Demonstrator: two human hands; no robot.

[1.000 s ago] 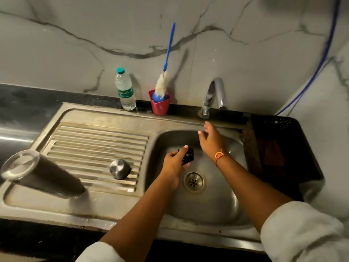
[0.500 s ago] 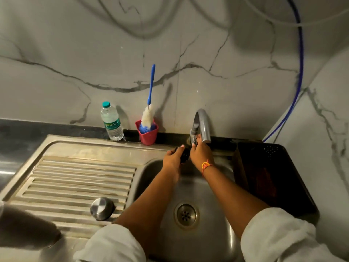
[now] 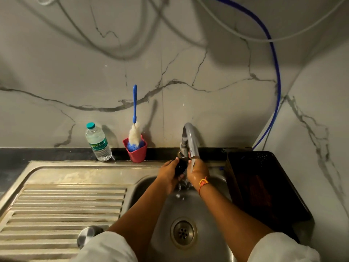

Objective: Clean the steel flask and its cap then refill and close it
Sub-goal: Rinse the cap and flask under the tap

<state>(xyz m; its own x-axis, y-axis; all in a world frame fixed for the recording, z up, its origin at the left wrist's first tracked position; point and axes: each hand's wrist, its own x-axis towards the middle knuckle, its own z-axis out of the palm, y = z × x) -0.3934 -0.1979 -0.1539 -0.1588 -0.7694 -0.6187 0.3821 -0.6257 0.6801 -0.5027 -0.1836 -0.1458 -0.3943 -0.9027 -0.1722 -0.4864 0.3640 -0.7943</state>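
A small black cap (image 3: 180,166) is held under the tap (image 3: 189,140) at the back of the sink basin (image 3: 205,214). My left hand (image 3: 169,173) grips the cap from the left. My right hand (image 3: 198,172) curls against its right side, fingertips partly hidden by the spout. Water runs from the tap onto the back of my right hand and splashes below. A round steel cap (image 3: 87,235) lies on the ribbed drainboard (image 3: 62,208), partly behind my left sleeve. The flask is out of view.
A plastic water bottle (image 3: 98,143) and a red cup (image 3: 136,151) with a blue-handled bottle brush (image 3: 134,118) stand by the wall behind the sink. A dark crate (image 3: 264,184) sits right of the basin. The drain (image 3: 183,232) is open.
The view tilted up, so the flask left the frame. Both hands rose with the black cap from mid-basin to the tap, and water now runs.
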